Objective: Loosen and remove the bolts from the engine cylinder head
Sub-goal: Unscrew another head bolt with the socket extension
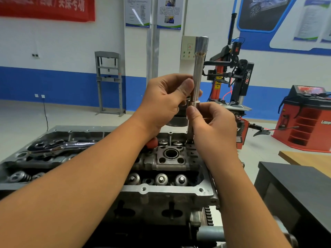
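Both hands hold a long metal socket tool point(197, 81) upright above the right end of the cylinder head point(172, 158). The left hand point(166, 102) pinches its upper shaft with thumb and fingers; the right hand point(213, 122) grips the lower section. A ratchet wrench point(60, 146) lies on the head's left side, apart from both hands

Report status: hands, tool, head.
Left hand pinches extension; right hand grips socket. Tool upright over cylinder head. Ratchet lies on head, unused.
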